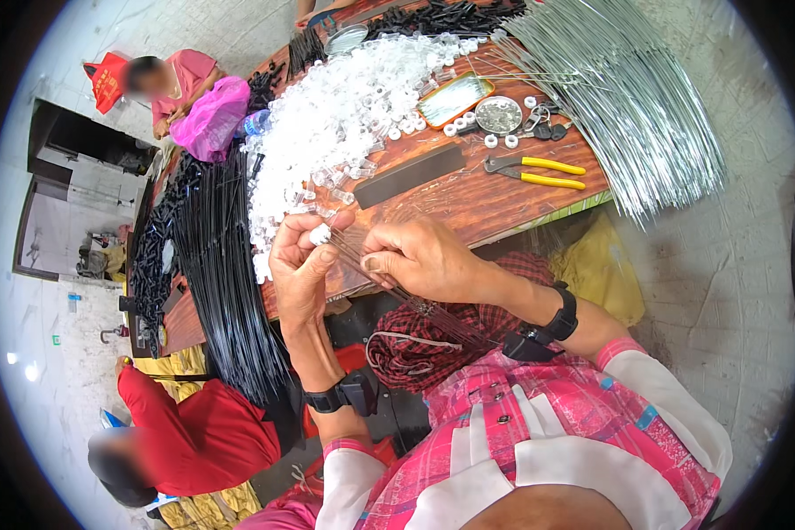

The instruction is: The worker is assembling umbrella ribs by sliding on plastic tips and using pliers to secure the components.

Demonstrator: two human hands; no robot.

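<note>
Near the table's front edge, my left hand [299, 265] pinches a small white plastic cap [320, 234] between thumb and fingers. My right hand [428, 258] is closed, thumb against the curled fingers, on a bunch of thin metal rods [455, 327]. These rods slant from beside the white cap down toward my lap, where dark red checked cloth [406, 353] lies. Part of the bunch is hidden behind my right hand. Just beyond my fingers spreads a large heap of clear and white plastic pieces [327, 124].
A flat dark bar [411, 175] and yellow-handled pliers [539, 172] lie on the wooden table [495, 212]. Silver rods [627, 97] overhang its right end, black rods [225, 256] its left. Behind the bar are a round tin [499, 115] and keys [548, 124]. Two people sit at the left.
</note>
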